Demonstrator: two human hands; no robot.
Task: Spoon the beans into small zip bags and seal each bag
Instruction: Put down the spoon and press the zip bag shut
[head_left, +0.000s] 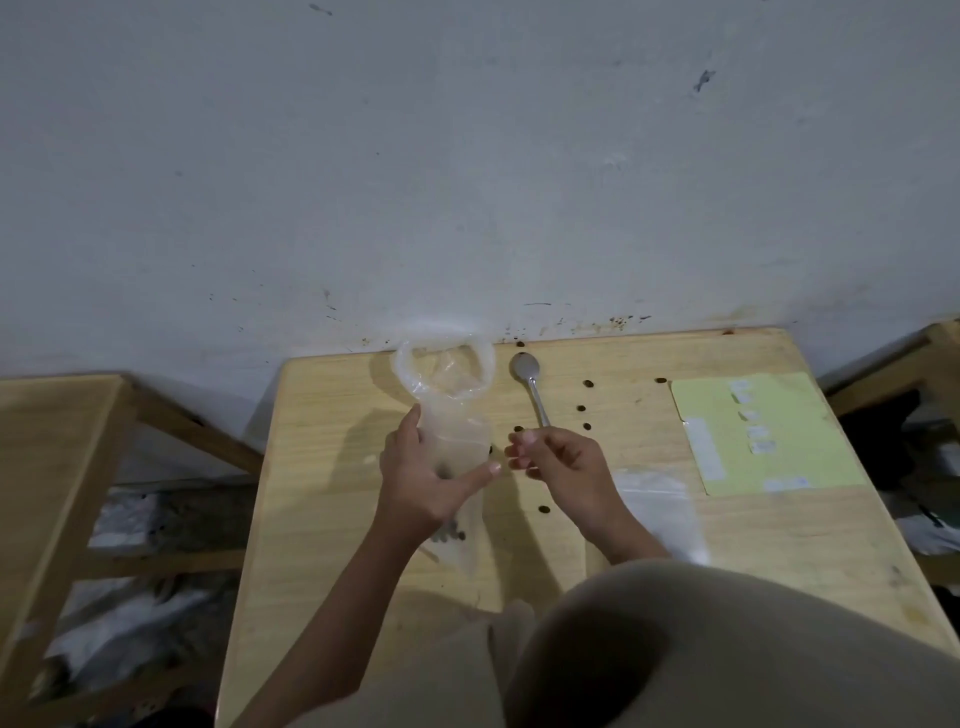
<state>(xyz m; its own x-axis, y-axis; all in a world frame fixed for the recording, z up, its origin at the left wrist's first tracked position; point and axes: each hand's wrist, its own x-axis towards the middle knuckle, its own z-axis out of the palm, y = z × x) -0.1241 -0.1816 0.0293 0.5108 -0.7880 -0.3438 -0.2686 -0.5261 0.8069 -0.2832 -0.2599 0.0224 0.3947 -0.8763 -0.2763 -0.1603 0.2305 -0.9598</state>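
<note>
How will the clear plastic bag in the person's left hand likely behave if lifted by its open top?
The bag looks thin and crumpled, so probably floppy. The few beans at its bottom suggest it is light and would hang bottom-down. The left hand grips its middle; smooth film may slip.

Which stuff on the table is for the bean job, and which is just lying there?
For the job:
clear bag, held by the left hand
spoon
loose beans
flat zip bag

Just lying there:
yellow sheet
wooden frame beside the table

bag (452, 410) left of spoon (530, 387), card (753, 431) right, all on table (332, 467)
</note>
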